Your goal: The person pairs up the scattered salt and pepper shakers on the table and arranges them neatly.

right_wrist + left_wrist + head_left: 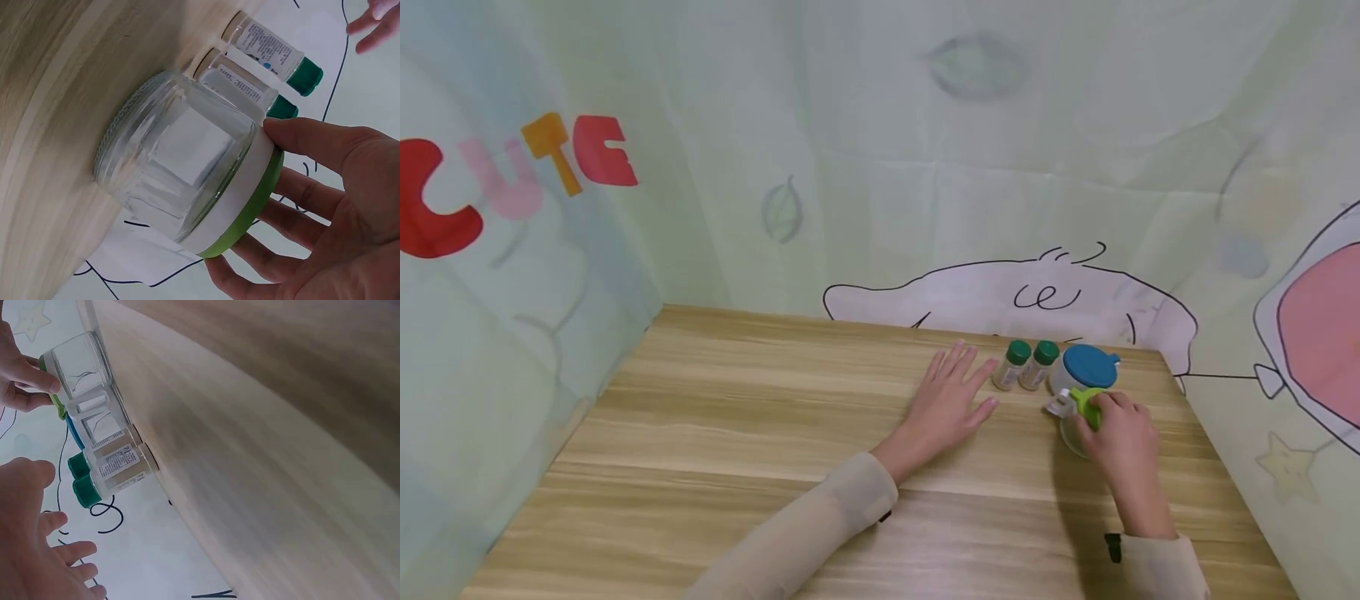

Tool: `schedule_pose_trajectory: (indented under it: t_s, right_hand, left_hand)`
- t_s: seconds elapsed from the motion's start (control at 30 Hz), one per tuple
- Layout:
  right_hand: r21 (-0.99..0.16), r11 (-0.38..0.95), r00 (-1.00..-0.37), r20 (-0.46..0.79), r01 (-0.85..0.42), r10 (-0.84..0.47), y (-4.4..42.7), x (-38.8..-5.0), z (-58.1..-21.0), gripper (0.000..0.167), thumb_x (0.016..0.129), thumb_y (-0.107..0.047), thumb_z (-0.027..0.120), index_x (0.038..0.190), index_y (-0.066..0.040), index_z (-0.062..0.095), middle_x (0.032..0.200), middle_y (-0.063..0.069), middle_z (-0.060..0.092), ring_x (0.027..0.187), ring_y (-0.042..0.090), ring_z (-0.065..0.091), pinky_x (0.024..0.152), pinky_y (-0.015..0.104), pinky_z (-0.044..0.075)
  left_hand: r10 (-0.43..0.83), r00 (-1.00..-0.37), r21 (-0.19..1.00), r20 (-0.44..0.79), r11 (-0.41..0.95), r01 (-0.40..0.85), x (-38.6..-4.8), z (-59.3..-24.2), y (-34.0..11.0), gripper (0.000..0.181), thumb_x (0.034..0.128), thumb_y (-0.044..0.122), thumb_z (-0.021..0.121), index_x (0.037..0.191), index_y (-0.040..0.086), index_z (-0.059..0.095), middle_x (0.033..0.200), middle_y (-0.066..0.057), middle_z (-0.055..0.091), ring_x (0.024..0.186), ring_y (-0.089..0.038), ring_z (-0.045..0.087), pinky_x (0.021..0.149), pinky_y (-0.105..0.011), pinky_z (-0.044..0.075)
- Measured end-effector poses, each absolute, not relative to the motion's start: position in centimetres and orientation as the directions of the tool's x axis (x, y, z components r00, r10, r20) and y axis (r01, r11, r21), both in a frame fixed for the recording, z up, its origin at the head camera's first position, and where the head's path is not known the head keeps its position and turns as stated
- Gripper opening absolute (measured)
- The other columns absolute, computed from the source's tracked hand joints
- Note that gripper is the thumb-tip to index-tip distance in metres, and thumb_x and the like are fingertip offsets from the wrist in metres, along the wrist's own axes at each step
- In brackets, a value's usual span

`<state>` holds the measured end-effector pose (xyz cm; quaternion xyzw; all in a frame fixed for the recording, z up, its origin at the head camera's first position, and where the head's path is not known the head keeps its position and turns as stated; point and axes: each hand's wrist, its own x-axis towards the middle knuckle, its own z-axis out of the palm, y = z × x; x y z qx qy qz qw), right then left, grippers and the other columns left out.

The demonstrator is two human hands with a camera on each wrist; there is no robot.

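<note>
A clear glass jar with a green-and-white lid stands on the table. My right hand grips its lid from above, thumb on one side and fingers round the other. Just behind it is a second jar with a blue lid. Two small bottles with green caps stand to the left of the jars. My left hand is left of the bottles, fingers spread and holding nothing; in the left wrist view, the left hand shows near the bottles.
The wooden table reaches to a printed curtain at the back and sides. Both jars and the bottles are grouped near the table's back right edge.
</note>
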<state>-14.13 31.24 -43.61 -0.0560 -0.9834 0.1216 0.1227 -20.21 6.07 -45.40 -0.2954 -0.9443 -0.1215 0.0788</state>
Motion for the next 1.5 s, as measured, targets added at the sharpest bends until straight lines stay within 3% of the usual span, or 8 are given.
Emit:
schedule_pose_trajectory:
  t_s: [0.27, 0.53, 0.9, 1.33, 1.5]
  right_hand:
    - [-0.259, 0.965, -0.967, 0.228, 0.053, 0.114, 31.3, -14.3, -43.5, 0.038, 0.094, -0.016, 0.075, 0.119, 0.012, 0.068, 0.126, 0.037, 0.063, 0.111, 0.060, 0.057, 0.091, 0.070, 0.049]
    - [-0.257, 0.964, -0.972, 0.200, 0.066, 0.120, 31.5, -14.1, -43.7, 0.039, 0.097, -0.018, 0.073, 0.123, 0.010, 0.065, 0.134, 0.037, 0.058, 0.121, 0.062, 0.052, 0.093, 0.076, 0.046]
    - [-0.257, 0.965, -0.970, 0.217, 0.052, 0.110, 31.4, -14.1, -43.5, 0.037, 0.096, -0.016, 0.075, 0.120, 0.010, 0.066, 0.130, 0.037, 0.060, 0.116, 0.061, 0.054, 0.090, 0.074, 0.049]
    - [-0.242, 0.968, -0.983, 0.155, 0.061, 0.101, 31.5, -14.1, -43.4, 0.037, 0.096, -0.015, 0.076, 0.122, 0.008, 0.065, 0.135, 0.037, 0.058, 0.116, 0.061, 0.054, 0.090, 0.074, 0.049]
    - [-0.237, 0.971, -0.976, 0.204, 0.026, 0.076, 31.7, -14.1, -43.4, 0.035, 0.094, -0.013, 0.078, 0.119, 0.009, 0.067, 0.131, 0.037, 0.061, 0.112, 0.061, 0.056, 0.087, 0.072, 0.050]
  left_hand:
    - [0.552, -0.801, 0.175, 0.231, 0.786, 0.592, -20.9, -45.7, 7.0, 0.062, 0.1112, 0.052, 0.045, 0.166, 0.025, 0.036, 0.171, -0.013, 0.034, 0.163, -0.033, 0.020, 0.133, -0.050, 0.012]
    - [0.557, -0.798, 0.183, 0.228, 0.781, 0.597, -21.4, -45.5, 7.6, 0.064, 0.1102, 0.049, 0.050, 0.167, 0.024, 0.035, 0.172, -0.013, 0.033, 0.162, -0.032, 0.021, 0.133, -0.050, 0.013]
    - [0.572, -0.787, 0.180, 0.233, 0.770, 0.613, -21.7, -45.0, 8.4, 0.065, 0.1097, 0.046, 0.053, 0.167, 0.023, 0.033, 0.173, -0.011, 0.029, 0.163, -0.031, 0.020, 0.133, -0.050, 0.014]
    - [0.615, -0.761, 0.163, 0.207, 0.745, 0.647, -21.9, -45.4, 10.0, 0.066, 0.1100, 0.043, 0.054, 0.168, 0.020, 0.032, 0.175, -0.009, 0.025, 0.164, -0.030, 0.017, 0.133, -0.048, 0.014]
    - [0.643, -0.729, 0.125, 0.233, 0.724, 0.678, -22.4, -45.3, 10.2, 0.064, 0.1101, 0.041, 0.055, 0.167, 0.020, 0.034, 0.174, -0.011, 0.027, 0.164, -0.030, 0.017, 0.132, -0.048, 0.016]
